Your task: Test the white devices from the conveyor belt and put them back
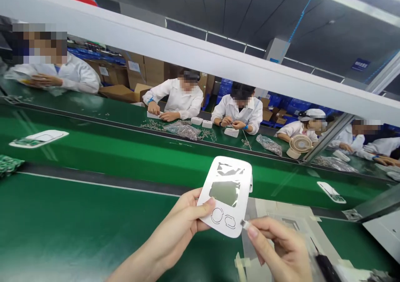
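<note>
White casing (225,196) leans in the left hand (187,211), thumb (206,208) across its front.

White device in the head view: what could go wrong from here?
1. The white device is held up by the left hand alone; a loosened grip could drop it.
2. The left thumb lies by the display window and might smudge it.
3. The small piece, pinched in the right hand's fingertips, could slip away.
</note>
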`<state>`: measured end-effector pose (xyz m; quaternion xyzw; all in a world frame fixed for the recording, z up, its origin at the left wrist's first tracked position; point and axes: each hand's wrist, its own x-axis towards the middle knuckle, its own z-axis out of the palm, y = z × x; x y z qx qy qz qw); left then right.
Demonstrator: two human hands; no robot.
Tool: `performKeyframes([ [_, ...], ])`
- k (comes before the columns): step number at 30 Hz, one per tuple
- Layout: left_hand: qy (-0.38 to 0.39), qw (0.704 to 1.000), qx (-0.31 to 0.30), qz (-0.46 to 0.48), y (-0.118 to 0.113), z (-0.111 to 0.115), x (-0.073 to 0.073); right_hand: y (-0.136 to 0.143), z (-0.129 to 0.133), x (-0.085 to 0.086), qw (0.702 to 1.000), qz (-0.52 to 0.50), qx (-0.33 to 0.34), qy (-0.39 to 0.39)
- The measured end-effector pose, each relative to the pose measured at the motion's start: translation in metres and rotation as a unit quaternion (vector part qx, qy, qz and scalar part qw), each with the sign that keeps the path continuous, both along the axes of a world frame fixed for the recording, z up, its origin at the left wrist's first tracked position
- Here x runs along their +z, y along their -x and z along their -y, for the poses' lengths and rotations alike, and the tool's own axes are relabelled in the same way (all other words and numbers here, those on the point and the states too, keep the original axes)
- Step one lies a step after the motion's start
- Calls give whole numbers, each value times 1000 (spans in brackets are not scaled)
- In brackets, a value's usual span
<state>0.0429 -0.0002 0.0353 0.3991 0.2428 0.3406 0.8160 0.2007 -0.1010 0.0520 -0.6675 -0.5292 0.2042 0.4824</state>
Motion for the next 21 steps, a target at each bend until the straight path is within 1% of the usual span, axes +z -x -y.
performKeyframes([
  [3,-15,1000,-14,-16,7,-14,0,1,-10,-4,1000,-15,15,13],
  [7,-38,999,-22,-33,11,-24,2,0,-15,-6,999,-33,1,6],
  [12,-50,997,-44,-50,12,-27,3,0,-17,-8,999,-48,8,12],
  [18,-55,996,-50,-42,10,-27,3,-2,-17,-8,998,-47,15,32],
  [21,-56,996,-50,-45,10,-28,2,-3,-16,-7,998,-50,29,37],
])
